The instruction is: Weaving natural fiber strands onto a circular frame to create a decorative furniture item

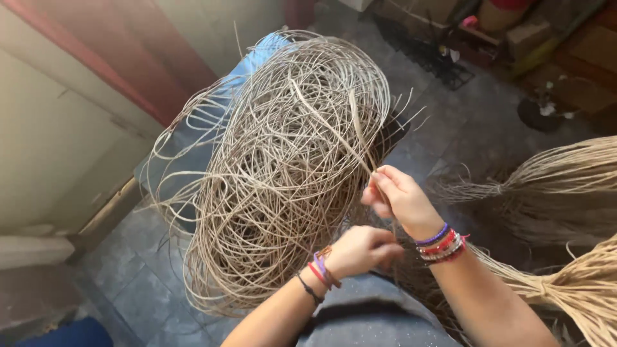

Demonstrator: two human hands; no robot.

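Rattan-coloured cane strands form a large tangled coil resting on the tiled floor, upright and leaning toward the wall at the floor's left edge, directly ahead of the person. Right hand: grip narrow, fingertips pinched on a single strand that runs up out of the coil's right side. Left hand: closed in a loose fist at the coil's lower right edge; what it encloses cannot be told, though strands pass close under it. Both wrists carry bead and cord bracelets. Two tied bundles of straight fibre lie on the floor toward its right edge, apart from the coil. Assessment: one strand is being drawn free; the bulk of the coil appears unsorted, so most separating looks outstanding.
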